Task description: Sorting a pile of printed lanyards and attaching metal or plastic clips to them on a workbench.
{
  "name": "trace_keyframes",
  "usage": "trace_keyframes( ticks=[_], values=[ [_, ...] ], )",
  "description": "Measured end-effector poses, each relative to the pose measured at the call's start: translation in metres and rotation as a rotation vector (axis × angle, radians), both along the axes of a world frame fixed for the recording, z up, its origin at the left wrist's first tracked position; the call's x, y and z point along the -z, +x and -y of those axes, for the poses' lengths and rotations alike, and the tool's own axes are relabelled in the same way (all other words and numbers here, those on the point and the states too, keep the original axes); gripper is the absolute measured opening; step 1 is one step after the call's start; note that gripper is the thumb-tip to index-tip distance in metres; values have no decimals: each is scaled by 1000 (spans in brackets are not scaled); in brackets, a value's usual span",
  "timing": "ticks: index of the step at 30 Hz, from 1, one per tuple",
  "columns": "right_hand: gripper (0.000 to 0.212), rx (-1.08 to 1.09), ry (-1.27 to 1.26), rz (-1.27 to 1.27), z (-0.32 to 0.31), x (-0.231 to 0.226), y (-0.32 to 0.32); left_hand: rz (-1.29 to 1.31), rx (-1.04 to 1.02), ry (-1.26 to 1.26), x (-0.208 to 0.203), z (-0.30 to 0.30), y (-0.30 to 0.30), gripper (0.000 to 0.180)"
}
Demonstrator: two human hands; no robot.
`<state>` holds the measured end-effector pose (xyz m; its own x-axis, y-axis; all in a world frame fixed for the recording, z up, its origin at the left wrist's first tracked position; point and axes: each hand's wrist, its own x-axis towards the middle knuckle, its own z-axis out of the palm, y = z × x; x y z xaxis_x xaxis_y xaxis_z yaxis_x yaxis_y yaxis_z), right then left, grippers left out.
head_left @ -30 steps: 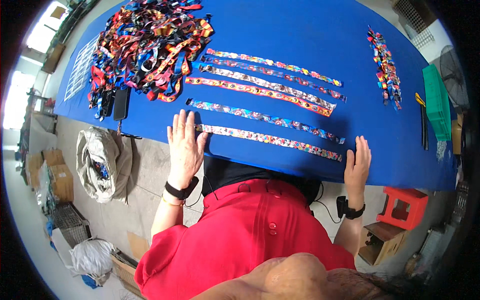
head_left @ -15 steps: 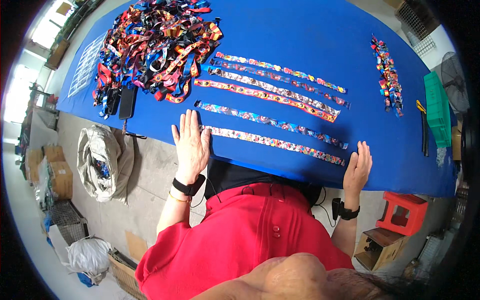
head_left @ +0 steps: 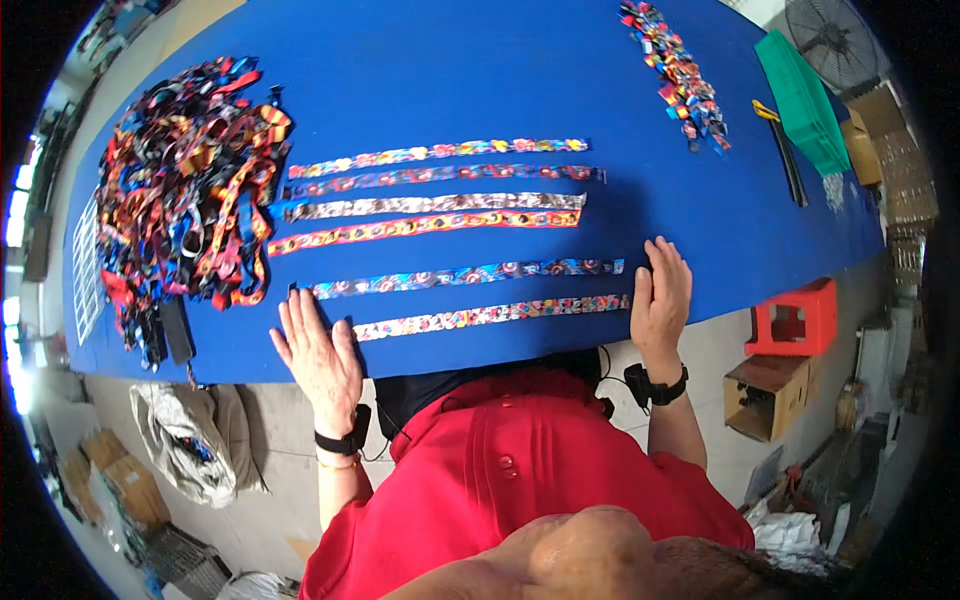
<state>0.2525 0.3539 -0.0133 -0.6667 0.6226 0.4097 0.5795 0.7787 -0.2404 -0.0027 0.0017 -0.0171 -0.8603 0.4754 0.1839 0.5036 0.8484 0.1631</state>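
Several printed fabric straps lie stretched out side by side across the blue table. The nearest is a white strap with a multicoloured print (head_left: 490, 316); beyond it is a blue patterned strap (head_left: 470, 274). My left hand (head_left: 325, 352) rests flat and open, its fingers a little apart, at the left ends of these two straps. At their right ends, my right hand (head_left: 661, 300) is open with the fingers stretched out, holding nothing. Farther up lie a red-and-yellow strap (head_left: 430, 230), a grey-white strap (head_left: 430, 207), a dark blue-red strap (head_left: 445, 178) and a flowery strap (head_left: 440, 152).
A large tangled heap of lanyards (head_left: 190, 190) covers the table's left, beside a black phone-like slab (head_left: 176, 330) and white wire rack (head_left: 86, 270). At right are a bundle of straps (head_left: 680, 75), yellow-handled cutter (head_left: 765, 110), green crate (head_left: 802, 102) and red stool (head_left: 795, 318).
The view has swung, so the table and straps appear turned and shifted leftward. My left fingers are spread slightly more. Both hands stay by the ends of the near straps.
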Motion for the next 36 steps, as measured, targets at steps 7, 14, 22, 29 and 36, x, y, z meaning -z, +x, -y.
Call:
trace_keyframes(
  ticks=[7, 14, 22, 29, 36],
  values=[
    [35, 15, -2, 14, 1, -6, -2, -36, 6, 28, 3, -3, 1, 63],
    [35, 17, -19, -3, 0, -7, -4, -47, -3, 24, 1, -6, 0, 62],
    [36, 24, -24, 1, 0, -7, -5, -47, -4, 36, -1, -7, 0, 62],
    [36, 28, -24, -10, 1, -9, -4, -52, -1, 66, -3, -11, 1, 62],
    [36, 39, -42, -13, 4, -12, -6, -76, -4, 74, -3, -10, 3, 61]
  ],
)
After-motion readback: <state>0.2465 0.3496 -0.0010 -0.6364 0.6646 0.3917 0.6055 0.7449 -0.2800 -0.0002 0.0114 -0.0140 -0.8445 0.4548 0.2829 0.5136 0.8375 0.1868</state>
